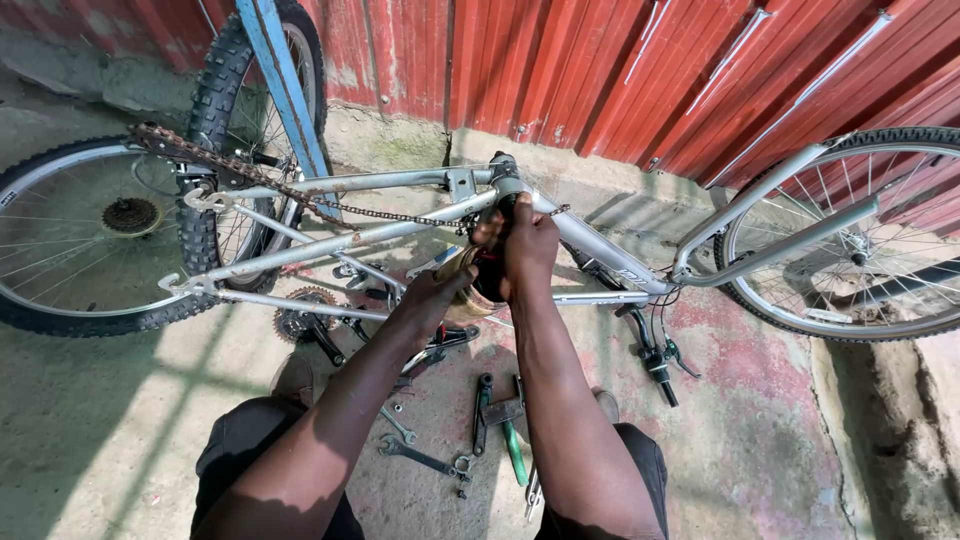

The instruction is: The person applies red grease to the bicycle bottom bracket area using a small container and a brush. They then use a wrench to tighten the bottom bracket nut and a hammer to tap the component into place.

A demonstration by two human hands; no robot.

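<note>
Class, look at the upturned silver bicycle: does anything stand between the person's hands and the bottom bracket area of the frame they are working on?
Nothing visible does. The right hand is already on the bottom bracket shell of the frame; the left hand holds a brownish round part just below. The loose chain hangs alongside.

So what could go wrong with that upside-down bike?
The loose chain draped over the frame might slip off or snag. The right hand works at the frame's hub, close to that chain, so fingers could get pinched. The wrench and pliers lie on the ground by the person's knees, easy to kneel on.
</note>
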